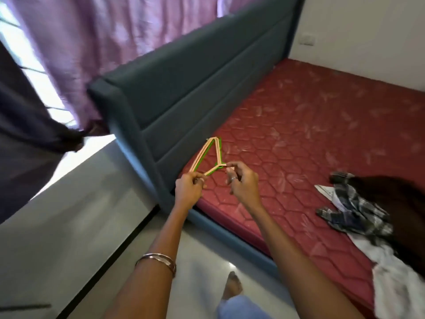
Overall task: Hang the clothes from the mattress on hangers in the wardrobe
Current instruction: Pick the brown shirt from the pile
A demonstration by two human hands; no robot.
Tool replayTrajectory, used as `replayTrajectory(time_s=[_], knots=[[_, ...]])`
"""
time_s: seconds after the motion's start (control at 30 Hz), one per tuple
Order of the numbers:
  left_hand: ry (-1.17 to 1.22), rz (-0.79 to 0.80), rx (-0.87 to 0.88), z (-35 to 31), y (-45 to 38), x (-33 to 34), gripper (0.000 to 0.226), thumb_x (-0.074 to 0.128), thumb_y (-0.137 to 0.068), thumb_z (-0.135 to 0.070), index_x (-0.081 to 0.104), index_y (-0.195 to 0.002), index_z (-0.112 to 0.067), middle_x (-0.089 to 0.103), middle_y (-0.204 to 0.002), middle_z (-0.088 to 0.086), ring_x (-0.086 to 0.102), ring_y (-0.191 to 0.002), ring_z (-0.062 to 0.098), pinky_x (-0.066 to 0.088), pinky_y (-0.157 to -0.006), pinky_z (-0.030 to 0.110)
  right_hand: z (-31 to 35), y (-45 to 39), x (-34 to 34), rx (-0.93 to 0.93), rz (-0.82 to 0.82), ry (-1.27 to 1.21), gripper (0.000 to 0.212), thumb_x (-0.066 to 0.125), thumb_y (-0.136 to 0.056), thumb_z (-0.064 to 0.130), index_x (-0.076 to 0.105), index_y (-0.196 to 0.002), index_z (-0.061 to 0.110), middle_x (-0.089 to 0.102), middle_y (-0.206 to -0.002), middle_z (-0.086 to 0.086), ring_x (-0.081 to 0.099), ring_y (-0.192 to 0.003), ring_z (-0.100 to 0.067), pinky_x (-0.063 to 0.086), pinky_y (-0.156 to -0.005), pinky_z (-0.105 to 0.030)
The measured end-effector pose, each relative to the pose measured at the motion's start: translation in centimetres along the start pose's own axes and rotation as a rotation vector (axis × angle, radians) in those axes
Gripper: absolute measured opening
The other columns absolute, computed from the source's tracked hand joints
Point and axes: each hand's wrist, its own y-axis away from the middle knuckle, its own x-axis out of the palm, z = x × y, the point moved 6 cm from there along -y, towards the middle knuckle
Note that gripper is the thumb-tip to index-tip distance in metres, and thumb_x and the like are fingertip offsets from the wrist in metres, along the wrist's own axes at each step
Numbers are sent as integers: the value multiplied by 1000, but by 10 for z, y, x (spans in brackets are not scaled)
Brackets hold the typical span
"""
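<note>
Stacked thin peach and green plastic hangers (208, 157) gripped by left hand (188, 188) and right hand (243, 183), above red quilted mattress (310, 134).

The heap of clothes (358, 210) on the mattress (299, 134) was cut off by the right and bottom edges, so its full extent could not be seen, and the garments in it could not be told apart. The hooks of the stacked hangers (207, 157) were hidden inside the right hand (243, 185), and the number of hangers could not be counted. One end of the stack was covered by the left hand (188, 189). The curtains (92, 42) were blurred. The foot (232, 286) was partly hidden by a trouser leg.
</note>
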Motion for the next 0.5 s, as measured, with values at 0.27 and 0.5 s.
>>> replayTrajectory(time_s=[0.27, 0.5], knots=[[-105, 362, 32, -17, -65, 189, 29, 53, -87, 0, 62, -72, -23, 64, -62, 5, 53, -40, 4, 48, -56, 25, -143, -27, -123, 267, -181, 149, 12, 53, -95, 17, 61, -101, 23, 63, -61, 3, 53, -50, -6, 48, -56, -35], [-298, 756, -37, -13, -96, 320, 33, 46, -87, 3, 57, -66, -20, 55, -54, -2, 49, -46, 13, 40, -44, 19, -236, -14, -211, 613, -401, 202, 8, 56, -94, 15, 61, -94, 21, 64, -65, 1, 59, -55, -17, 54, -61, -39]])
